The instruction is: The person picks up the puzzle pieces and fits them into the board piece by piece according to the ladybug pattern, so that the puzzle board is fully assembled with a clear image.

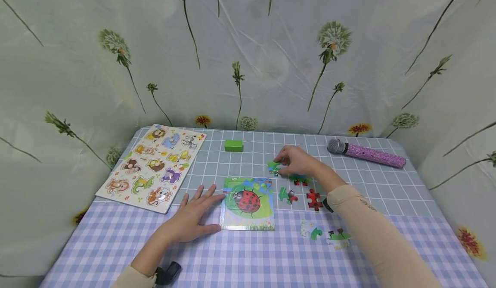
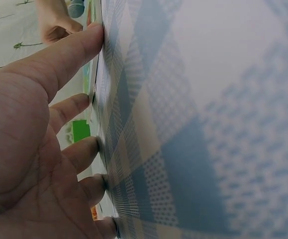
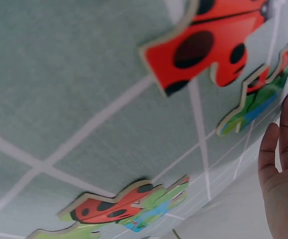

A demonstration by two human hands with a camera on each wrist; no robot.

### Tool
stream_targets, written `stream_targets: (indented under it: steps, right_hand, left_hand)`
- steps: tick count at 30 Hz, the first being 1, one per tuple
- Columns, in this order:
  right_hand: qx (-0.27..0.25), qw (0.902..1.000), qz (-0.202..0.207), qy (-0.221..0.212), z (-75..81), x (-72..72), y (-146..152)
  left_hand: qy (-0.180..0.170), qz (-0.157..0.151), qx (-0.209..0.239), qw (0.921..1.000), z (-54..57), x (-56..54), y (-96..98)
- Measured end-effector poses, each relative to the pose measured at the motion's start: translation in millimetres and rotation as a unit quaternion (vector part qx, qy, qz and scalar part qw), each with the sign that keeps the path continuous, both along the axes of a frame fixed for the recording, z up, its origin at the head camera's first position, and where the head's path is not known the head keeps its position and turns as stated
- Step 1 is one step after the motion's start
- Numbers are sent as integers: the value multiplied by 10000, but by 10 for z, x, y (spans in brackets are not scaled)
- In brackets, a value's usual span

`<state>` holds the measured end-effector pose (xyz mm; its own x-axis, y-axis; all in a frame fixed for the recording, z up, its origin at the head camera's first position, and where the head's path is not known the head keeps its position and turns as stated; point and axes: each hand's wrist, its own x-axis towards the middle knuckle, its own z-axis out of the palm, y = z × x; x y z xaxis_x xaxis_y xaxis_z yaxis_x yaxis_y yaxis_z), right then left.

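A square ladybug puzzle board [image 1: 248,203] lies in the middle of the table. My left hand [image 1: 193,217] rests palm down on the cloth with its fingers spread, thumb and index finger touching the board's left edge. To the right, my right hand [image 1: 298,161] pinches a green jigsaw piece [image 1: 273,168] between thumb and fingers, low over the table. Around that hand lie loose jigsaw pieces: a red one [image 1: 314,200], a green and red one [image 1: 288,195], a pale one with green [image 1: 311,230] and one with mushrooms [image 1: 339,237]. Another piece [image 1: 300,179] is partly hidden beneath the hand.
An animal puzzle board [image 1: 155,165] lies at the left. A green block [image 1: 234,145] stands near the back. At the back right is a microphone with a glittery purple handle [image 1: 373,155]. Behind the table hangs a flower-printed curtain [image 1: 267,64].
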<state>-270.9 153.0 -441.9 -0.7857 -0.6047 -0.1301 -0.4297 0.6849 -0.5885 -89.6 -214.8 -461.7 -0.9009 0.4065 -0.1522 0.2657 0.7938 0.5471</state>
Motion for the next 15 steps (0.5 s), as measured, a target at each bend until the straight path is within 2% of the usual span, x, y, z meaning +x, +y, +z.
stream_targets:
  steps: [8,15]
  right_hand:
    - [-47,9994,67,324,5,36,4]
    - [-191,9992,138,323,0,79,-28]
  left_hand:
    - [0,10,4,10000,-12,-4,-9]
    - [-19,52,-43,10000,10,5,-2]
